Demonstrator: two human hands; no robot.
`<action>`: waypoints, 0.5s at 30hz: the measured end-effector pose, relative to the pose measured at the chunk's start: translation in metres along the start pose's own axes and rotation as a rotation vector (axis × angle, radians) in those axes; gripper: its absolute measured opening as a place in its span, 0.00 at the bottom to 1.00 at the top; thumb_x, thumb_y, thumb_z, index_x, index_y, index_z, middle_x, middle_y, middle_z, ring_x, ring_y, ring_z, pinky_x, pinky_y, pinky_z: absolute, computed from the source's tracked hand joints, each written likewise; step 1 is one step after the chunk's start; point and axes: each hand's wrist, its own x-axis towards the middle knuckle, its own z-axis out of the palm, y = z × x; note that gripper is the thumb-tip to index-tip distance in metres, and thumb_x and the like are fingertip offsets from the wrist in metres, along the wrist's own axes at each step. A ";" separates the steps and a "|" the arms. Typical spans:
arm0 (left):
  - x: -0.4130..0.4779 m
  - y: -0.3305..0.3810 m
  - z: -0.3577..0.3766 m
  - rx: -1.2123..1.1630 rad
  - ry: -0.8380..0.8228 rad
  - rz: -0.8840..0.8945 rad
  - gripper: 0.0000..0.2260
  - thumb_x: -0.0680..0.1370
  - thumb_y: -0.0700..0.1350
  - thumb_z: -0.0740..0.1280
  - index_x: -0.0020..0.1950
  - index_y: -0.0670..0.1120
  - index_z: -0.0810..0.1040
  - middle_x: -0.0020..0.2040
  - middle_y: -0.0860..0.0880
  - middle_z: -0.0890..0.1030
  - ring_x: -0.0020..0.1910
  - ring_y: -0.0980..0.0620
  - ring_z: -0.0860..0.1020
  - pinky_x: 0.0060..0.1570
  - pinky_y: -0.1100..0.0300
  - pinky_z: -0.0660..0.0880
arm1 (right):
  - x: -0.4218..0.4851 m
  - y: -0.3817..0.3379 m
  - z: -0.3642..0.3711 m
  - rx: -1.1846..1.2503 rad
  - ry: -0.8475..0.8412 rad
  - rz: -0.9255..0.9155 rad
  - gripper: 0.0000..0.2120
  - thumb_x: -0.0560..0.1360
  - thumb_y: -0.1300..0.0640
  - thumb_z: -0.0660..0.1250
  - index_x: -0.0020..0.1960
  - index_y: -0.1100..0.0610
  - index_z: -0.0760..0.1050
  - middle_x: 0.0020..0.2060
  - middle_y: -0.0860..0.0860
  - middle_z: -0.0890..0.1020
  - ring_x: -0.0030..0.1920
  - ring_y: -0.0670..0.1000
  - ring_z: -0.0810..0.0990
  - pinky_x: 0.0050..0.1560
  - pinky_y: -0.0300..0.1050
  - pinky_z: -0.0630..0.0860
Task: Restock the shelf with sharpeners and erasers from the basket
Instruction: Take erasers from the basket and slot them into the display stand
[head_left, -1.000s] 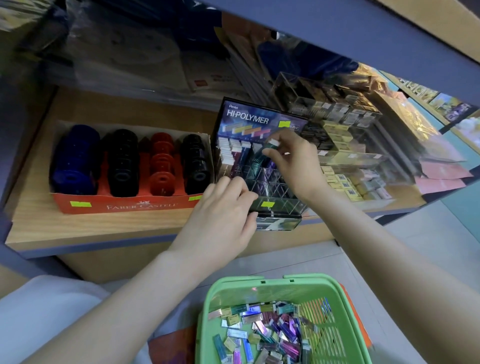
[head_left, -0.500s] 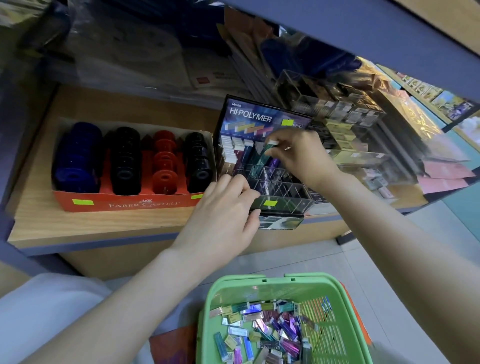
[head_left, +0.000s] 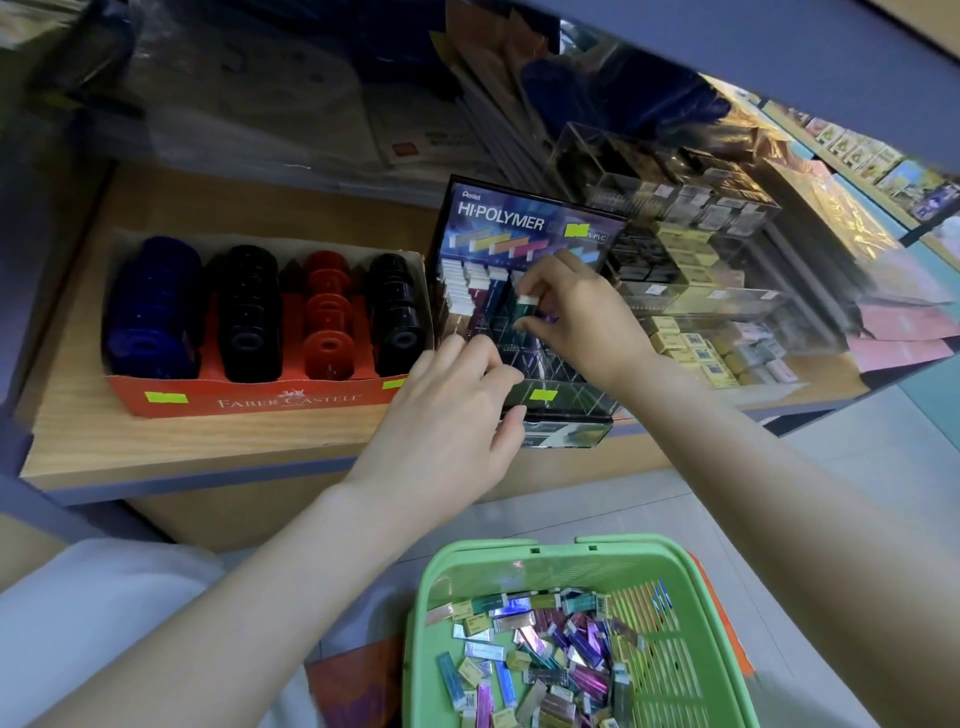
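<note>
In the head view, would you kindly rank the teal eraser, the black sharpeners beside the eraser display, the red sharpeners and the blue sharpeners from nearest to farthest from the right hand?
1. The teal eraser, pinched in the right hand.
2. The black sharpeners, rightmost row in the box.
3. The red sharpeners, one row further left.
4. The blue sharpeners, at the far left.

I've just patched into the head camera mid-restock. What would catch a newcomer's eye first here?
The right hand pinches a teal eraser over the black eraser display on the shelf, with the left hand resting against the display's front. Left of it sits a red tray of blue, black and red sharpeners. Below, a green basket holds a heap of shiny wrapped erasers.
</note>
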 end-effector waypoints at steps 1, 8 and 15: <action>0.000 -0.001 0.000 0.003 0.001 0.004 0.19 0.76 0.51 0.54 0.55 0.44 0.80 0.46 0.51 0.74 0.47 0.50 0.72 0.51 0.54 0.71 | -0.001 0.000 0.001 -0.026 0.024 -0.003 0.13 0.70 0.61 0.73 0.52 0.60 0.74 0.51 0.54 0.75 0.46 0.54 0.77 0.43 0.55 0.77; -0.002 -0.007 0.004 0.022 0.019 0.052 0.19 0.76 0.48 0.55 0.58 0.42 0.79 0.48 0.49 0.74 0.49 0.51 0.68 0.52 0.58 0.63 | -0.016 -0.005 -0.002 -0.115 0.146 -0.023 0.12 0.77 0.58 0.65 0.59 0.60 0.75 0.53 0.56 0.78 0.53 0.58 0.77 0.42 0.48 0.75; -0.037 0.005 0.020 0.104 0.091 0.286 0.10 0.74 0.40 0.62 0.52 0.40 0.80 0.48 0.43 0.77 0.49 0.46 0.71 0.53 0.54 0.65 | -0.115 -0.007 -0.008 -0.044 0.359 -0.007 0.08 0.78 0.59 0.60 0.49 0.62 0.75 0.43 0.55 0.75 0.44 0.53 0.70 0.43 0.44 0.66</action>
